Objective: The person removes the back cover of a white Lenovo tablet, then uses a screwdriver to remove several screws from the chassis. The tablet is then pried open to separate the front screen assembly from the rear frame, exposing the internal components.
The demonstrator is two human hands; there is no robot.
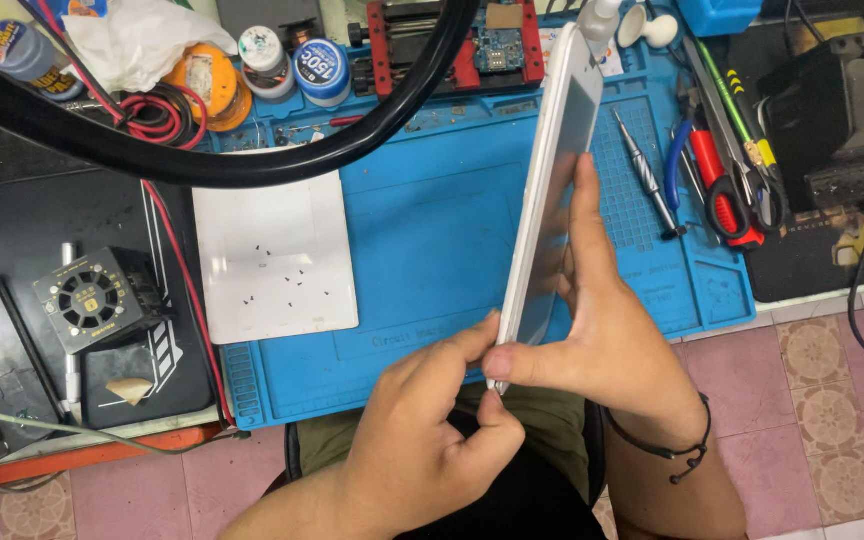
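- At the far left a small fan unit sits on the dark pad, well apart from your work, so it stays out of the way.
- The white mat lies on the left part of the blue mat; tiny dark screws are scattered on it, likely parked there so they show up against the white and do not roll off.
- A thick black hose arcs over the top left, above the bench and clear of your hands.
- Your left hand is low in the middle, thumb and forefinger pressed together at the tablet's near bottom corner; something thin may be pinched there, but you cannot tell what from this view.
- The tablet stands on edge, tilted, its far end up by the top of the blue mat and its near corner just over the mat's front edge. Held edge-on like this, the seam faces you.
- Your right hand holds the tablet: thumb meeting the near corner, fingers spread up the screen side to steady it.
- So the tablet runs away from both grips, with both thumbs touching at its near corner.
- Right of it, a screwdriver and red-handled cutters lie within reach.
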